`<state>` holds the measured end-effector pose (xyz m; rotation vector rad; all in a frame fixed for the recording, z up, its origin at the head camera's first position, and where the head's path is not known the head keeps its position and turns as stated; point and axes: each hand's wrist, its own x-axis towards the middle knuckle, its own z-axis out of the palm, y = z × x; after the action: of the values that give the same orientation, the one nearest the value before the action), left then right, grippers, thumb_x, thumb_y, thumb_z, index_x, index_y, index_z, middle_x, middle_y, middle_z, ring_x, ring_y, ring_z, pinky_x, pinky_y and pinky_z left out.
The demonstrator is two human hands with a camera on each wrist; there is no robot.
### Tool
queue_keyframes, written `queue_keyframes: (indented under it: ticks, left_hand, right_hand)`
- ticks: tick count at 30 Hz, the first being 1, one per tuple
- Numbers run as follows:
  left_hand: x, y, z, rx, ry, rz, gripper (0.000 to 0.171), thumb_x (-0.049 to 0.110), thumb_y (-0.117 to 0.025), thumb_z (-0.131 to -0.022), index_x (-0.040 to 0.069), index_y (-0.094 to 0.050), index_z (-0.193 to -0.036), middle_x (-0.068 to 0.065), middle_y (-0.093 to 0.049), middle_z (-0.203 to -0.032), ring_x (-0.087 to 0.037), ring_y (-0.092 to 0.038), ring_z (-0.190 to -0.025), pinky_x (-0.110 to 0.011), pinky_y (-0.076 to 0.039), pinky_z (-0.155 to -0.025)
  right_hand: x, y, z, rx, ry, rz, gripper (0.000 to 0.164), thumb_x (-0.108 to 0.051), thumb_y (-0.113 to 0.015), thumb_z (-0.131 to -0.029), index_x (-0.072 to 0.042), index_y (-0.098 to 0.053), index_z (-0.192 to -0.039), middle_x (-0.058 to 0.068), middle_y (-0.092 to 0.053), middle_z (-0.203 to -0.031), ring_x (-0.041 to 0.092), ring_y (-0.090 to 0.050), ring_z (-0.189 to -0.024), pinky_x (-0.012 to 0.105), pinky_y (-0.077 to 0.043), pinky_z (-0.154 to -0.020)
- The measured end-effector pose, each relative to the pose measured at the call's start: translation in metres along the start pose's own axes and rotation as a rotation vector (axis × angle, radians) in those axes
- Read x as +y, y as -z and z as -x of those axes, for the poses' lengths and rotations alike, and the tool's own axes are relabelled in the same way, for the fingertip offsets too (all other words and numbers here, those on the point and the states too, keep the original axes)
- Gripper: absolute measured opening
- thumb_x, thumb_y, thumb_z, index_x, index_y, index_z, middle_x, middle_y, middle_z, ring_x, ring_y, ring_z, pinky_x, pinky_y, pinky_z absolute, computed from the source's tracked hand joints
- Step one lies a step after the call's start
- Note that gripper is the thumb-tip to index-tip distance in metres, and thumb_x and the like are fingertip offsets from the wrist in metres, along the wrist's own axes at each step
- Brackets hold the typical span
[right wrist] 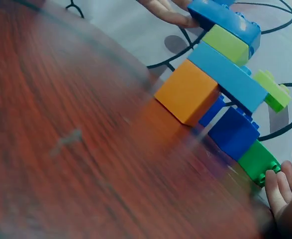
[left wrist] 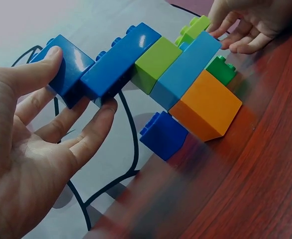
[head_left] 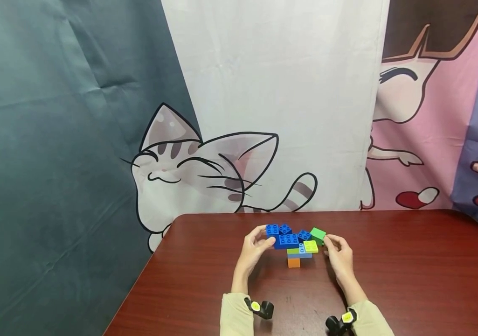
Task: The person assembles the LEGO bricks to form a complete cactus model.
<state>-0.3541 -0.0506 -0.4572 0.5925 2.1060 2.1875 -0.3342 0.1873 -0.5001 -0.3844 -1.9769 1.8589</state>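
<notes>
My left hand [head_left: 250,252] grips the blue end of a built stack of toy building bricks, thumb over one blue brick [left wrist: 71,67] and fingers beneath. Along the stack come a longer blue brick [left wrist: 121,59], a lime brick [left wrist: 157,63], a light blue brick [left wrist: 188,69] and an orange brick [right wrist: 188,92] at the bottom. Another lime brick [head_left: 311,246] sits at the stack's right. Fingertips of my right hand [head_left: 339,256] are at a green brick [right wrist: 257,162], on its studded side; its thumb appears apart from the brick.
Beside the green brick is a dark blue brick [right wrist: 234,133], behind the stack. Another dark blue brick [left wrist: 164,135] stands farther left. All this is over a reddish-brown wooden table [head_left: 423,280], with a printed cartoon cloth [head_left: 289,93] hanging behind its far edge.
</notes>
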Motion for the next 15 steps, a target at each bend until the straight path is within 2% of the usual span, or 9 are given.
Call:
queue_keyframes:
  ticks: [2, 5, 7, 9, 12, 15]
  left_hand:
    - [0.001, 0.0, 0.0, 0.001, -0.004, -0.001, 0.039, 0.008, -0.064, -0.093, -0.002, -0.054, -0.13, -0.022, -0.06, -0.123, -0.005, -0.066, -0.086, -0.03, -0.057, -0.088]
    - [0.001, 0.001, 0.001, 0.009, 0.0, -0.007, 0.039, 0.007, -0.063, -0.093, -0.002, -0.054, -0.13, -0.024, -0.06, -0.124, -0.005, -0.065, -0.086, -0.038, -0.056, -0.092]
    - [0.001, 0.001, 0.001, 0.013, 0.002, -0.007, 0.039, 0.007, -0.063, -0.093, -0.003, -0.054, -0.131, -0.024, -0.06, -0.124, -0.004, -0.065, -0.086, -0.045, -0.055, -0.095]
    - [0.001, 0.001, 0.002, 0.01, -0.007, -0.006, 0.039, 0.006, -0.062, -0.094, -0.004, -0.053, -0.131, -0.026, -0.06, -0.123, -0.004, -0.065, -0.086, -0.05, -0.053, -0.095]
    - [0.001, 0.0, 0.002, 0.0, -0.025, 0.005, 0.04, 0.007, -0.061, -0.094, -0.006, -0.052, -0.131, -0.027, -0.06, -0.122, -0.004, -0.065, -0.086, -0.046, -0.055, -0.094]
    - [0.001, -0.001, 0.001, -0.005, -0.035, 0.016, 0.04, 0.007, -0.062, -0.094, -0.007, -0.052, -0.131, -0.028, -0.059, -0.122, -0.004, -0.065, -0.086, -0.037, -0.057, -0.09]
  right_hand:
    - [0.002, 0.0, -0.002, 0.005, 0.024, 0.073, 0.033, -0.017, -0.06, -0.096, 0.003, -0.058, -0.122, 0.01, -0.066, -0.107, -0.01, -0.054, -0.081, 0.005, -0.046, -0.067]
    - [0.005, -0.001, -0.006, -0.002, 0.047, 0.188, 0.035, -0.018, -0.062, -0.095, -0.001, -0.057, -0.126, 0.022, -0.061, -0.124, 0.005, -0.057, -0.098, 0.007, -0.041, -0.077]
    - [0.006, -0.002, -0.008, -0.006, 0.05, 0.234, 0.039, -0.017, -0.063, -0.094, -0.002, -0.055, -0.128, 0.022, -0.06, -0.127, 0.02, -0.057, -0.11, 0.017, -0.042, -0.088]
    - [0.008, -0.002, -0.011, -0.013, 0.055, 0.247, 0.045, -0.016, -0.065, -0.092, -0.001, -0.051, -0.133, 0.024, -0.057, -0.13, 0.032, -0.053, -0.119, 0.032, -0.043, -0.097]
    - [0.009, -0.002, -0.015, -0.019, 0.058, 0.248, 0.056, -0.015, -0.067, -0.091, 0.001, -0.043, -0.139, 0.026, -0.051, -0.135, 0.038, -0.046, -0.127, 0.05, -0.04, -0.106]
    - [0.01, -0.001, -0.017, -0.041, 0.063, 0.273, 0.065, -0.016, -0.068, -0.09, 0.004, -0.036, -0.144, 0.027, -0.045, -0.139, 0.041, -0.044, -0.13, 0.053, -0.042, -0.107]
